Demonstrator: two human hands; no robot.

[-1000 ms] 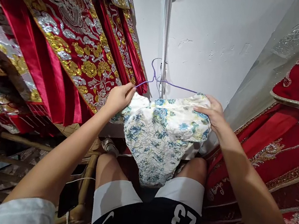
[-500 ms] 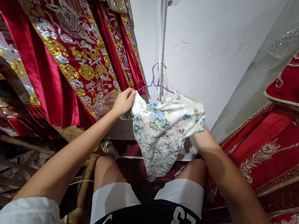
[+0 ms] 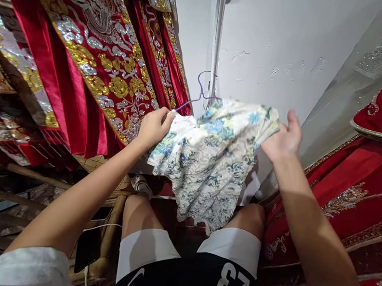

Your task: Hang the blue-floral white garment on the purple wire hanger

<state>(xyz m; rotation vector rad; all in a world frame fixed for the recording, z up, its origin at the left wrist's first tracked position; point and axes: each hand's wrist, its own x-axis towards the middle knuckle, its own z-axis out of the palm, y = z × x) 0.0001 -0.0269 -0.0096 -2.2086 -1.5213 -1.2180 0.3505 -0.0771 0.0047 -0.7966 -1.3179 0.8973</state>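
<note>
A white floral shirt [image 3: 215,159] with blue and yellow print hangs on a purple wire hanger [image 3: 202,95] above my knees. At the shirt's left shoulder, my left hand [image 3: 156,127] is closed, pinching the fabric near the hanger's arm. My right hand [image 3: 285,137] is at the right sleeve with palm up and fingers apart; the sleeve edge lies against it. Cloth covers the right part of the hanger.
Red sequinned embroidered cloths hang at left [image 3: 116,62]; more red beaded garments [image 3: 374,164] hang at right. A metal pole [image 3: 217,35] stands before the white wall [image 3: 267,38]. Lower left is a bamboo chair [image 3: 114,218] with a dark phone [image 3: 87,250] and a white cable.
My right hand has come out from inside the right sleeve and opened beside it. The shirt has spread wider and its left sleeve now hangs down. My left hand keeps its hold.
</note>
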